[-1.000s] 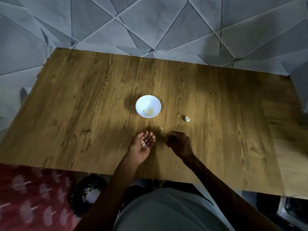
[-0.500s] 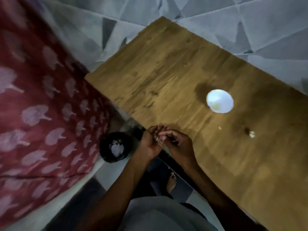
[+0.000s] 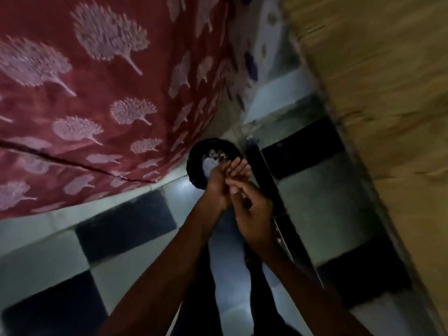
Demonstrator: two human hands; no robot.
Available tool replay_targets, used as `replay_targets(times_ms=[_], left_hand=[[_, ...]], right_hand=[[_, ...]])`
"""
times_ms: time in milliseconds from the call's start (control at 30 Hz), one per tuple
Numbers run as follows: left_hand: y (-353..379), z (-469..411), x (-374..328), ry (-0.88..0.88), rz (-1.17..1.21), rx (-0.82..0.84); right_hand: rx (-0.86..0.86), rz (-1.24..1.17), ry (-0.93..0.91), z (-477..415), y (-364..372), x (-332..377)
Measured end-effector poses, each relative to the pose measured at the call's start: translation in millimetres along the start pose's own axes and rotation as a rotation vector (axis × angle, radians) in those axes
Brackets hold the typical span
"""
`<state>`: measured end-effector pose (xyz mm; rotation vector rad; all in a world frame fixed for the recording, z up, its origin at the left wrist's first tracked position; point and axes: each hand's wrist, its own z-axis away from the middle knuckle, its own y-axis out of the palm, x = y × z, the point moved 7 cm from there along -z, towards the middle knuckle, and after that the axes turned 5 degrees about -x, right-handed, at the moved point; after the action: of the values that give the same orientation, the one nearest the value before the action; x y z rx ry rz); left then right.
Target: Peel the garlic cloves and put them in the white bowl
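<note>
Both the left hand (image 3: 221,183) and the right hand (image 3: 254,210) meet over a round black container (image 3: 196,166) on the checkered floor (image 3: 121,224), off the edge of the wooden surface (image 3: 388,93). The left hand is spread, fingers straight. The right hand's fingertips (image 3: 234,189) curl onto its palm; blur hides whether they pinch garlic, so I cannot tell. Pale scraps (image 3: 210,162) lie inside the container, and the hands cover part of it.

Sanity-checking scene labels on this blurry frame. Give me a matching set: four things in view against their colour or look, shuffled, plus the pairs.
Things:
1 cloth
2 table
3 round bin
4 floor

Looks:
a black, pale scraps inside
b red with pale tree motifs
c wood grain, right side of view
d dark and pale checks

Pairs: 1-b, 2-c, 3-a, 4-d
</note>
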<state>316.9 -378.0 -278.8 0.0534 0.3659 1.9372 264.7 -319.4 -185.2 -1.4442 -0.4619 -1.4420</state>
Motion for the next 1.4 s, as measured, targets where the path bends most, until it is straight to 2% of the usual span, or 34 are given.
replay_targets(times_ms=[133, 200, 233, 300, 367, 400, 467, 533, 633, 667, 767, 833, 900, 967, 1067, 1200, 1400], left_hand=[[-68.7, -137.2, -28.2, 0.028, -0.019, -0.092], [-101.8, -208.3, -29.5, 0.046, -0.031, 0.007], [-114.6, -232.0, -29.5, 0.039, -0.062, 0.012], [-133.7, -280.3, -26.8, -0.023, 0.044, -0.002], [-142.6, -318.8, -30.3, -0.023, 0.141, 0.022], [-139.8, -331.4, -32.8, -0.022, 0.212, 0.07], [-150.1, -349.7, -35.7, -0.045, 0.253, 0.055], [-157.1, -357.4, -41.8, -0.05, 0.283, 0.036], [-149.1, -344.9, -53.7, 0.006, 0.248, -0.045], [-146.3, -337.5, -56.4, 0.003, 0.24, -0.042], [-134.4, -301.5, -61.9, -0.017, 0.214, 0.02], [-130.9, -262.8, -67.7, -0.024, 0.067, -0.009], [-126.6, -214.0, -77.7, 0.062, -0.145, -0.039], [-114.8, -150.7, -86.8, 0.125, -0.269, -0.017], [-95.0, -58.5, -94.7, 0.182, -0.421, -0.023], [-35.7, 66.3, -84.4, 0.244, -0.637, 0.094], [51.9, 186.2, -12.6, 0.289, -0.947, 0.299]], right_hand=[[0.165, -0.11, 0.148, -36.4, 106.3, -107.7], [0.305, -0.138, 0.266, -52.5, 163.7, -177.2], [0.382, -0.121, 0.331, -61.8, 188.6, -212.4], [0.483, -0.065, 0.495, -86.3, 229.0, -280.8], [0.433, -0.076, 0.614, -118.4, 246.2, -330.6], [0.392, -0.047, 0.617, -132.6, 248.0, -343.5], [0.375, 0.057, 0.561, -147.4, 254.3, -354.5], [0.314, 0.006, 0.483, -146.5, 260.7, -337.6], [0.492, -0.051, 0.474, -126.6, 280.0, -316.1], [0.493, -0.068, 0.497, -125.8, 278.7, -314.7], [0.263, -0.137, 0.686, -131.7, 251.6, -318.3], [0.154, -0.132, 0.714, -127.2, 223.1, -292.5], [0.113, -0.048, 0.591, -118.9, 195.3, -248.3], [0.088, -0.02, 0.529, -101.1, 160.3, -187.0], [0.051, -0.107, 0.528, -63.8, 104.4, -94.6], [-0.052, -0.273, 0.486, -7.9, 15.2, 14.9], [-0.295, -0.36, 0.412, 62.6, -118.2, 82.0]])
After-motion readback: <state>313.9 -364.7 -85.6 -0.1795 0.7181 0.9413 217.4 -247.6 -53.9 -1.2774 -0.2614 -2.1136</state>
